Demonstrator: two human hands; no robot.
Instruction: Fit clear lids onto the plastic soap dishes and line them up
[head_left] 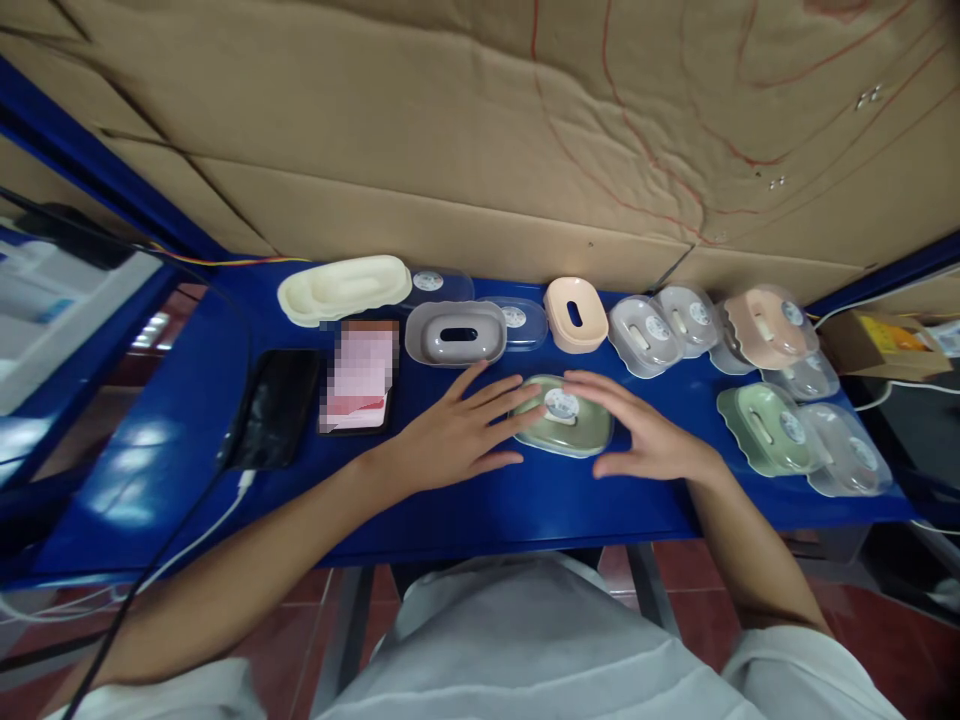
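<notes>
A green oval plastic box [581,430] with a clear lid and a round label lies on the blue table in front of me. My left hand [457,435] is spread, its fingertips over the box's left side. At its right edge is my right hand [649,430], thumb and fingers apart; whether either hand touches the lid I cannot tell. Just beyond stand a grey slotted box part [456,350] and a peach slotted box part [576,320]. Clear labelled lids, one a transparent lid [525,325], lie partly behind them.
Toward the back left sits a cream tray [345,290]. A lit phone [360,380] and a black phone [281,405] with a white cable lie left. Several lidded boxes, including a green one [769,430], are grouped right. A cardboard wall [420,130] rises behind.
</notes>
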